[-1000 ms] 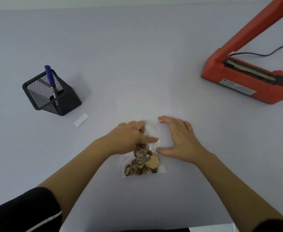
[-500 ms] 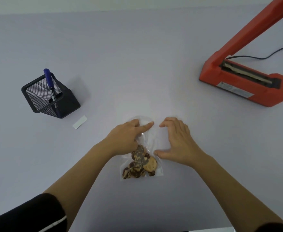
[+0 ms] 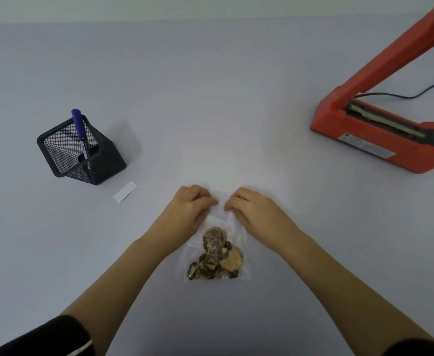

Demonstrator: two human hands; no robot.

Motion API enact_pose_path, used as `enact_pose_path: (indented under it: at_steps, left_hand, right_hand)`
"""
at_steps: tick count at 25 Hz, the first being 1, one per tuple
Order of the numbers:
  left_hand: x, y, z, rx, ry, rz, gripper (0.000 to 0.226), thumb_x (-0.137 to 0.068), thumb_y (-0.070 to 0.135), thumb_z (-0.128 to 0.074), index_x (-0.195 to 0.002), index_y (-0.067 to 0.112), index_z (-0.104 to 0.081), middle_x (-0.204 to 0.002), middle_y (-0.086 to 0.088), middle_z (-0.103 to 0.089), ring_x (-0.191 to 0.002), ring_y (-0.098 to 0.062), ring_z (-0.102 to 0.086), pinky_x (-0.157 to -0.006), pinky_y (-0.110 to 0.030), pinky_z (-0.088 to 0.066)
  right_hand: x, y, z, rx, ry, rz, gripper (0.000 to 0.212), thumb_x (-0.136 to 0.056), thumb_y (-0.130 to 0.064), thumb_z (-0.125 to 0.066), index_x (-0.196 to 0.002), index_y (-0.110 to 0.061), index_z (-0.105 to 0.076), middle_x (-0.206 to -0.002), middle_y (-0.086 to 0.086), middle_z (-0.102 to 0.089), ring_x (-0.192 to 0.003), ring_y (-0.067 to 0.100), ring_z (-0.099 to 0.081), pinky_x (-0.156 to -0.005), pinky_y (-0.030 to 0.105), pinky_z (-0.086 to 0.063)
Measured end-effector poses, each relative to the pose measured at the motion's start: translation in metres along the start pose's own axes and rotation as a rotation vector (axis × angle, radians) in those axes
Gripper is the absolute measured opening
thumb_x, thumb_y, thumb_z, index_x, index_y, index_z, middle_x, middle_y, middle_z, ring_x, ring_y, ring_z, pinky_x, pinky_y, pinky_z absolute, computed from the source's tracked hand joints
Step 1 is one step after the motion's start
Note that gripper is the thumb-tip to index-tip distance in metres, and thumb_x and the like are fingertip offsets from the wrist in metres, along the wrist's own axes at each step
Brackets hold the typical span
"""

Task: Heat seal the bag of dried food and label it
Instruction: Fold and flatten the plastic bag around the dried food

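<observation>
A clear plastic bag (image 3: 217,255) with brown dried food slices lies flat on the table in front of me, its open top pointing away. My left hand (image 3: 188,210) and my right hand (image 3: 253,210) both sit at the bag's top edge, fingers curled, pinching the plastic on either side of the mouth. An orange heat sealer (image 3: 380,134) stands at the right with its arm raised. A small white label (image 3: 125,191) lies at the left, beside a black mesh pen holder (image 3: 79,150) holding a blue marker (image 3: 81,132).
The sealer's black cable (image 3: 400,95) runs off to the right behind it. The pale table surface (image 3: 210,98) stretches from the bag to the far wall.
Both hands have gone from lying flat on the bag to pinching its top edge, fingers drawn in. The bag has shifted slightly towards me.
</observation>
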State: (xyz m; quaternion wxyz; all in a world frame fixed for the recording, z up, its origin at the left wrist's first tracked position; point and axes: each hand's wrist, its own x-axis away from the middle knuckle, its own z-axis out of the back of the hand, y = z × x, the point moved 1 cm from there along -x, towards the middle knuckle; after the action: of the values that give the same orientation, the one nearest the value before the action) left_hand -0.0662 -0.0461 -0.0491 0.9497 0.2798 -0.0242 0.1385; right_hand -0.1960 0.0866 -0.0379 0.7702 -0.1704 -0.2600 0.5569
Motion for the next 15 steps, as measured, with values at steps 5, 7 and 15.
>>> enact_pose_path:
  at_steps: [5,7,15]
  left_hand:
    - [-0.009,-0.006,0.016,0.022,-0.010,0.143,0.043,-0.082,0.019,-0.068,-0.122,0.008,-0.056,-0.122,-0.009,-0.053,-0.107,-0.027,-0.048,-0.094,-0.027,-0.037]
    - [-0.015,-0.013,0.022,0.053,-0.037,0.202,0.059,-0.080,0.032,-0.069,-0.131,0.013,-0.047,-0.131,-0.003,-0.043,-0.116,-0.020,-0.039,-0.095,-0.020,-0.029]
    - [-0.038,-0.030,0.040,0.058,-0.080,0.270,0.078,-0.076,0.034,-0.073,-0.139,0.012,-0.034,-0.141,-0.004,-0.032,-0.125,-0.020,-0.030,-0.103,-0.025,-0.027]
  right_hand:
    - [-0.021,-0.002,0.012,0.059,-0.027,-0.090,0.054,-0.082,-0.028,-0.067,-0.130,-0.015,-0.046,-0.127,0.000,-0.046,-0.117,0.018,-0.042,-0.096,0.028,-0.035]
    - [-0.028,-0.001,0.017,0.090,-0.056,-0.140,0.070,-0.077,-0.034,-0.072,-0.136,-0.017,-0.038,-0.134,-0.001,-0.037,-0.123,0.018,-0.037,-0.097,0.032,-0.034]
    - [-0.053,-0.002,0.031,0.180,-0.173,-0.260,0.115,-0.058,-0.044,-0.082,-0.145,-0.018,-0.010,-0.148,0.000,-0.010,-0.133,0.023,-0.019,-0.105,0.042,-0.025]
